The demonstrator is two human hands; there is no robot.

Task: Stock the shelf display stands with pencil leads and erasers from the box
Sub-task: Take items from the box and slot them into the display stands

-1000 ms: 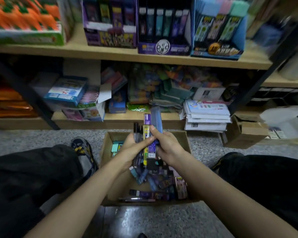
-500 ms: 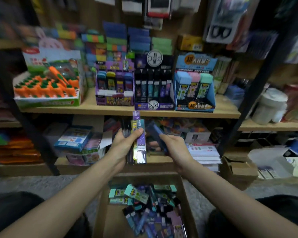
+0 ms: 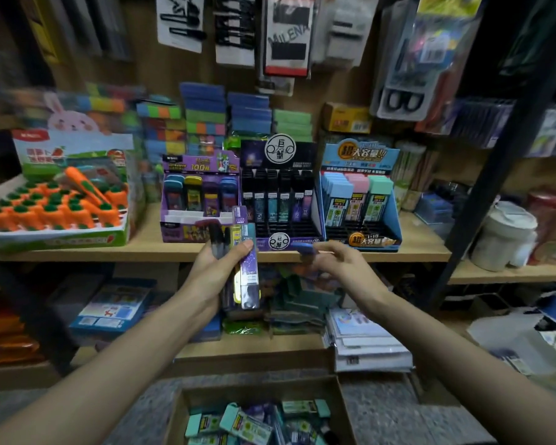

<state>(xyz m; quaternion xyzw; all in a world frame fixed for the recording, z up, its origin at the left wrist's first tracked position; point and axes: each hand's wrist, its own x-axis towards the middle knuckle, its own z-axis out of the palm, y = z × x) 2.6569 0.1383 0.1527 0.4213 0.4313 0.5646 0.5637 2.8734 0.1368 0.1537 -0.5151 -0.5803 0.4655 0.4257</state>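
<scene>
My left hand (image 3: 214,271) grips a bunch of pencil lead cases (image 3: 245,261), purple, yellow and black, held upright below the shelf edge. My right hand (image 3: 341,268) pinches one blue lead case (image 3: 305,248) in front of the black lead display stand (image 3: 280,200). Left of it stands a purple lead stand (image 3: 199,194); to its right is a blue eraser stand (image 3: 360,200). The cardboard box (image 3: 344,409) on the floor below holds several teal erasers and lead cases.
A tray of orange carrot erasers (image 3: 55,210) fills the shelf's left side. White tubs (image 3: 504,236) sit to the right behind a black upright post (image 3: 482,187). Stationery packs hang above, and stacked packets crowd the lower shelf (image 3: 254,345).
Both hands rose out of the box up to the shelf edge. My right hand pulled one blue case away from the bunch and moved it rightward toward the black stand.
</scene>
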